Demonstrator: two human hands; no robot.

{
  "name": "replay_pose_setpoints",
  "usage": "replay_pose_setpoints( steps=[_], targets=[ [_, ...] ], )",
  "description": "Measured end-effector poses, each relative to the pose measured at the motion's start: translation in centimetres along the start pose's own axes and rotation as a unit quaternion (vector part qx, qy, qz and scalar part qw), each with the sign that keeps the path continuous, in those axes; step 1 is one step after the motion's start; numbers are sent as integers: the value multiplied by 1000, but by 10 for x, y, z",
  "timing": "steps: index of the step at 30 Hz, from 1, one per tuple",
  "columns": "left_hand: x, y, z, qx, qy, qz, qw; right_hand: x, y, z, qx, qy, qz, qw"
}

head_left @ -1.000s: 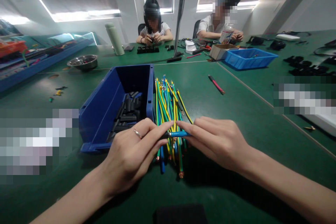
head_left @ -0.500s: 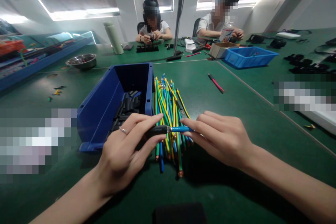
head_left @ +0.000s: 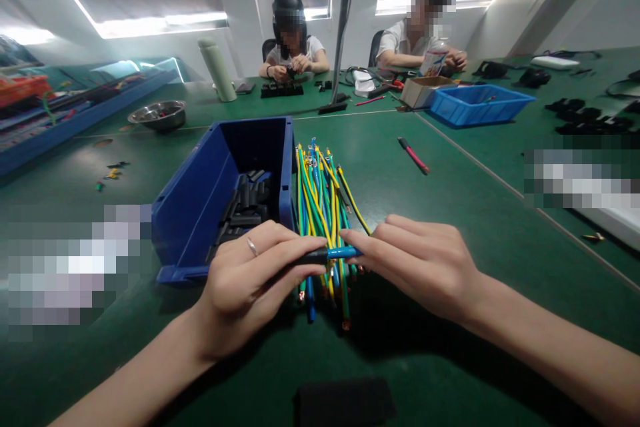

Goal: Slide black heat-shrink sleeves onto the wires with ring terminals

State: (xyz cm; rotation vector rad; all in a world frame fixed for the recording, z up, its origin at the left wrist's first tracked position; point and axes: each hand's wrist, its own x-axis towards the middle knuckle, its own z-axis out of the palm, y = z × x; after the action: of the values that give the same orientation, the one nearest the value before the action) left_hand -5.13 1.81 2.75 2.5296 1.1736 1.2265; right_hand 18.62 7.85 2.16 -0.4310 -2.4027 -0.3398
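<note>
Head view: left hand [head_left: 240, 273] pinches black sleeve [head_left: 316, 257], right hand [head_left: 427, 263] grips blue wire [head_left: 343, 252], both pieces meeting between the hands, over wire bundle [head_left: 320, 197], blue bin [head_left: 187, 220] beyond left hand; apparent sleeving step, calling for steady alignment.

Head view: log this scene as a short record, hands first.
left hand: pinches black sleeve
right hand: holds blue wire
contact: sleeve and wire meet end to end between the hands
under hands: loose wire bundle, mostly green and yellow
left of bundle: bin with black pieces
right of bundle: red wire
farther back: bowl, bottle, blue tray, two people
</note>
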Motion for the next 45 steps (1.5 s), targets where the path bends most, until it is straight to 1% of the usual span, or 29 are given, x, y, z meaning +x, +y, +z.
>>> replay_pose_setpoints(
  steps=[6,9,13,17,20,24,28,32,34,37,41,43,45],
  targets=[
    [2,-1,-3,-63,-25,-22,997,-7,2,0,13,7,-2,1000],
    [3,-1,-3,-77,-28,-24,996,-9,2,0,12,11,4,1000],
    [5,-2,-3,-97,-29,-13,995,-6,2,-1,38,14,3,999],
    [4,-3,-4,-116,-39,-22,992,-6,2,1,72,25,3,997],
    [3,-2,-5,-116,-46,-23,992,-8,1,1,74,27,0,997],
    [4,-1,-6,-100,-41,-18,994,-8,-1,-1,51,30,-14,998],
    [3,-2,-2,-52,-26,0,998,-5,-2,0,41,20,-4,999],
    [-2,-3,5,11,-19,45,999,-3,-4,2,29,17,-13,999],
    [-4,-2,6,22,-11,62,998,-1,-5,2,31,16,-23,999],
    [-4,0,3,32,3,32,999,-2,-5,1,29,14,-14,999],
    [0,1,-4,50,29,-11,998,-5,3,0,14,13,5,1000],
    [1,0,-5,63,38,-18,997,-6,7,0,12,17,3,1000],
    [2,0,-5,77,43,-9,996,-6,9,-1,15,16,-1,1000]
  ],
)
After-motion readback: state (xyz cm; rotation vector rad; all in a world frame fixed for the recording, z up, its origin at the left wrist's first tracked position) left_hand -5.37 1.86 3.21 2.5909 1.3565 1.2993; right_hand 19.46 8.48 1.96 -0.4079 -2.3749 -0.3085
